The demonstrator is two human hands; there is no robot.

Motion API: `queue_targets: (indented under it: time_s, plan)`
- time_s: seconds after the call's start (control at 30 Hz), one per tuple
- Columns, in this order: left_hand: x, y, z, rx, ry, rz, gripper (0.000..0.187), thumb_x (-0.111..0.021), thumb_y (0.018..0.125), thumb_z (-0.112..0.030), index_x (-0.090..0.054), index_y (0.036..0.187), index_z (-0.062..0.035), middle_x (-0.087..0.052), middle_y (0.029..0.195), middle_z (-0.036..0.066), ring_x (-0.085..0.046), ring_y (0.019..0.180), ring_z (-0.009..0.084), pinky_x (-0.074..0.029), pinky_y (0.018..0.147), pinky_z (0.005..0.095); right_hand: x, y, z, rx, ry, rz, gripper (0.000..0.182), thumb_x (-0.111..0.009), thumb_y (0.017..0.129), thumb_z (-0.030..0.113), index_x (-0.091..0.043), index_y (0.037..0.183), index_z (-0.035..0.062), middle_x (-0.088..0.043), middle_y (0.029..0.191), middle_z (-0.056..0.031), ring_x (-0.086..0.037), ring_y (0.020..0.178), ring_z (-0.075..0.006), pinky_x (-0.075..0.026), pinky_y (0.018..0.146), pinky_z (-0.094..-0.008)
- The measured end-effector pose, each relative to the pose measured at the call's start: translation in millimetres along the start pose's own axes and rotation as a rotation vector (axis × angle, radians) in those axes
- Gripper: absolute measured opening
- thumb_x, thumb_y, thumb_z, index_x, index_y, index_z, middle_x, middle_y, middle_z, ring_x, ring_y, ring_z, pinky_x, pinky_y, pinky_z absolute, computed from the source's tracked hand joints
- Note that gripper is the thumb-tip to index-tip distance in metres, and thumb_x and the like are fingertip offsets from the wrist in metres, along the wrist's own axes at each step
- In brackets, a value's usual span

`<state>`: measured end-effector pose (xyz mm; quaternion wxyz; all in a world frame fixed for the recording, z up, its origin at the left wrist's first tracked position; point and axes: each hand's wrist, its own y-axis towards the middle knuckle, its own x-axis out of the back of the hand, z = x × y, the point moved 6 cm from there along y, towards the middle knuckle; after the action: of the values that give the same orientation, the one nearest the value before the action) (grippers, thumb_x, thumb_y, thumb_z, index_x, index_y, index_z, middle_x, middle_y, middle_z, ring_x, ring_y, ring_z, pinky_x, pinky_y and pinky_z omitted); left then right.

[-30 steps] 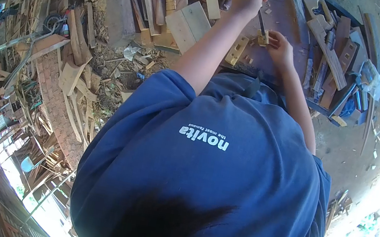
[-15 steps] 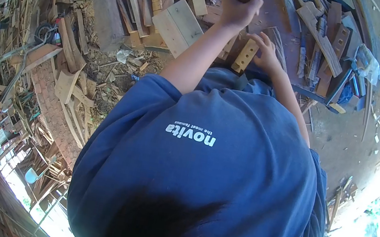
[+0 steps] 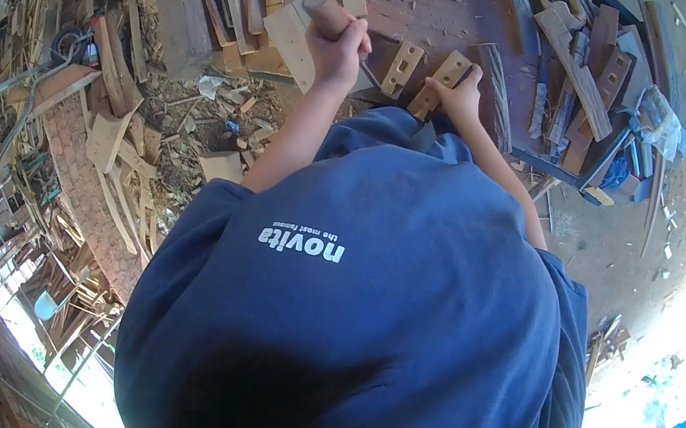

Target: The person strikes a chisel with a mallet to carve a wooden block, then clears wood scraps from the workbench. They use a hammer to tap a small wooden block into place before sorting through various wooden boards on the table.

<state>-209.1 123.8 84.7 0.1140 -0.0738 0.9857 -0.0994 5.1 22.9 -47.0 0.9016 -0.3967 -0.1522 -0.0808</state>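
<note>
My left hand [image 3: 336,57] is closed around a chisel [image 3: 329,16] with a thick round wooden handle. Its thin dark shaft [image 3: 371,76] points down and right from my fist, apart from the blocks. My right hand [image 3: 460,99] wraps the right side of a wooden block [image 3: 450,71] with several holes cut in it, thumb lying across the top. The block's near end lies close to my lap. Beside it, to the left, lies a second wooden block [image 3: 402,70] with similar cut-outs, touched by neither hand.
Boards [image 3: 299,43] and offcuts lie at the front left. A rough timber [image 3: 492,94] lies right of my right hand. Farther right is a pile of wood pieces [image 3: 587,83] with a clear plastic bag [image 3: 660,122]. Wood chips [image 3: 232,118] cover the ground at left.
My left hand has swung left and back with the chisel, away from the block. My right hand has closed on the block, and the second block has come into fuller view.
</note>
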Motion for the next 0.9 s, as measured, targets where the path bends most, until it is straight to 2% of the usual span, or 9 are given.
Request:
queue_targets:
  time_s: [0.07, 0.2, 0.27, 0.43, 0.53, 0.6, 0.77, 0.83, 0.9]
  plan:
    - [9, -3, 2, 0.000, -0.039, -0.027, 0.016, -0.063, 0.081, -0.001, -0.049, 0.082, -0.0078, -0.052, 0.059, 0.004, -0.053, 0.048, 0.0142, -0.040, 0.042, 0.0244, 6, 22, 3, 0.211, -0.130, -0.215, 0.098, -0.083, 0.070, 0.031, -0.024, 0.140, -0.0049, -0.060, 0.115, -0.0306, -0.063, 0.106, -0.0414, -0.052, 0.089, -0.0438]
    - [21, -9, 12, 0.052, -0.058, -0.101, 0.016, -0.063, 0.081, -0.001, -0.049, 0.080, -0.0078, -0.052, 0.059, 0.004, -0.053, 0.049, 0.0139, -0.039, 0.042, 0.0244, 24, 51, 25, 0.218, -0.166, -0.260, 0.088, -0.081, 0.072, 0.026, -0.031, 0.138, -0.0033, -0.059, 0.118, -0.0306, -0.062, 0.106, -0.0428, -0.051, 0.089, -0.0437]
    - [21, -10, 15, 0.042, -0.107, -0.089, 0.015, -0.065, 0.083, -0.002, -0.051, 0.083, -0.0064, -0.056, 0.059, 0.004, -0.054, 0.048, 0.0121, -0.038, 0.043, 0.0244, 45, 62, 33, 0.323, -0.263, -0.463, 0.076, -0.079, 0.074, 0.022, -0.038, 0.134, -0.0004, -0.063, 0.113, -0.0273, -0.063, 0.102, -0.0411, -0.052, 0.087, -0.0438]
    - [20, -10, 17, 0.003, -0.074, -0.046, 0.015, -0.064, 0.082, -0.002, -0.050, 0.080, -0.0057, -0.054, 0.060, 0.004, -0.054, 0.051, 0.0148, -0.043, 0.048, 0.0275, 63, 55, 17, 0.242, -0.114, -0.338, 0.051, -0.072, 0.079, 0.017, -0.052, 0.124, 0.0012, -0.070, 0.097, -0.0182, -0.067, 0.098, -0.0324, -0.052, 0.086, -0.0410]
    - [17, -10, 21, -0.009, -0.089, -0.032, 0.015, -0.064, 0.085, -0.004, -0.051, 0.080, -0.0046, -0.054, 0.060, 0.004, -0.055, 0.052, 0.0154, -0.045, 0.053, 0.0294, 69, 34, -2, 0.380, -0.071, -0.367, 0.039, -0.068, 0.080, 0.013, -0.058, 0.116, 0.0018, -0.068, 0.099, -0.0193, -0.065, 0.098, -0.0336, -0.050, 0.087, -0.0415]
    - [12, -9, 27, -0.008, -0.079, -0.021, 0.015, -0.065, 0.086, -0.005, -0.051, 0.080, -0.0043, -0.054, 0.060, 0.004, -0.055, 0.053, 0.0158, -0.045, 0.055, 0.0302, 78, -1, -6, 0.532, -0.350, -0.515, 0.030, -0.066, 0.080, 0.011, -0.061, 0.108, 0.0018, -0.064, 0.102, -0.0201, -0.062, 0.098, -0.0347, -0.049, 0.087, -0.0423]
    - [-9, 0, 42, 0.159, 0.066, 0.047, 0.014, -0.064, 0.087, -0.007, -0.053, 0.078, -0.0042, -0.056, 0.059, 0.004, -0.054, 0.050, 0.0133, -0.042, 0.050, 0.0262, 67, -32, -28, 0.561, -0.482, -0.458, 0.032, -0.068, 0.081, 0.014, -0.058, 0.108, 0.0005, -0.059, 0.105, -0.0216, -0.059, 0.098, -0.0373, -0.048, 0.086, -0.0441]
    - [-20, 6, 49, 0.140, 0.093, 0.075, 0.014, -0.066, 0.086, -0.009, -0.054, 0.082, -0.0045, -0.056, 0.058, 0.004, -0.053, 0.048, 0.0121, -0.041, 0.046, 0.0256, 52, -22, -20, 0.415, -0.203, -0.231, 0.036, -0.068, 0.083, 0.016, -0.055, 0.112, -0.0003, -0.059, 0.104, -0.0228, -0.059, 0.095, -0.0394, -0.048, 0.084, -0.0459]
    - [-23, 10, 60, 0.192, 0.073, 0.058, 0.014, -0.067, 0.085, -0.009, -0.054, 0.084, -0.0052, -0.056, 0.058, 0.003, -0.054, 0.047, 0.0128, -0.041, 0.045, 0.0268, 41, 0, -4, 0.457, -0.306, -0.254, 0.046, -0.068, 0.085, 0.027, -0.051, 0.116, -0.0016, -0.059, 0.109, -0.0250, -0.061, 0.097, -0.0417, -0.049, 0.084, -0.0468]
